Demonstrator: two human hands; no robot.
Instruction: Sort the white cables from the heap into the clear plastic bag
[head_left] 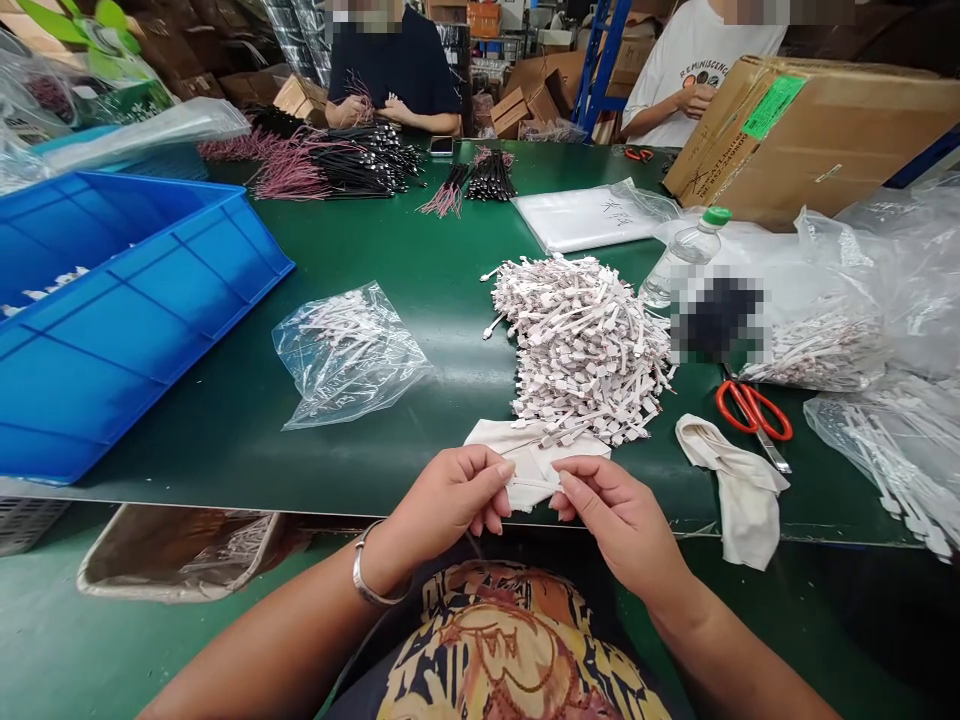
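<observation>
My left hand (457, 497) and my right hand (604, 510) meet at the near edge of the green table (225, 420). Both pinch the ends of one thin white cable piece (534, 484) stretched between the fingertips. Under the hands lies a white cloth glove (517, 445). Just beyond it sits a large pile of the same white cable pieces (581, 345). A silver bracelet (365, 580) circles my left wrist.
A clear bag of white pieces (349, 350) lies left of the pile, a blue tray (112, 300) further left. Red scissors (752, 410), another glove (739, 485), a water bottle (679, 262) and more bags (877, 330) are on the right. Two people sit across by bundles of dark wires (360, 165).
</observation>
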